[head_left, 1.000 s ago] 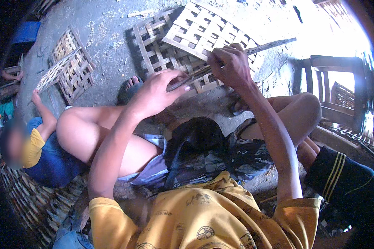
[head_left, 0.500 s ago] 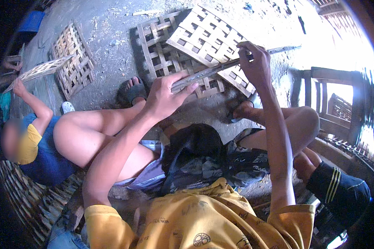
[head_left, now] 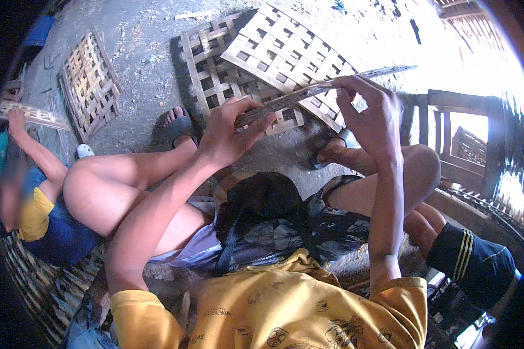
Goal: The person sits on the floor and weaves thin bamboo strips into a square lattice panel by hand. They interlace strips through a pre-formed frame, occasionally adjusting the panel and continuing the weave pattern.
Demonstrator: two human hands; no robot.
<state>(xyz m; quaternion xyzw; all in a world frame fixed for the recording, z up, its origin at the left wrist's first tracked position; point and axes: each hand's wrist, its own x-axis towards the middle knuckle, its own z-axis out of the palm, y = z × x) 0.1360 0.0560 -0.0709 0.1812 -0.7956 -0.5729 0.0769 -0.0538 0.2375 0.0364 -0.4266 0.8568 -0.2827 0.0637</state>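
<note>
Hands [head_left: 227, 132] [head_left: 374, 113] touch wooden strip [head_left: 290, 100] (blue container [head_left: 39, 32]: contents hidden).

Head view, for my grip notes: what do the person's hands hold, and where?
A long thin piece: left hand grips its left end; right hand touches it farther along.

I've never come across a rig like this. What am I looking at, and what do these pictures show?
There is no machine here, just a person working bare-handed. Every picture comes from a wide fisheye camera on that person's head, looking down, so straight edges bend near the rim. The left hand grips one end of a long, thin wooden piece, possibly a panel seen edge-on; the right hand touches it farther along. On the floor ahead, a pale woven panel overlaps a darker panel. Another woven panel lies to the left, near a second person.
</note>
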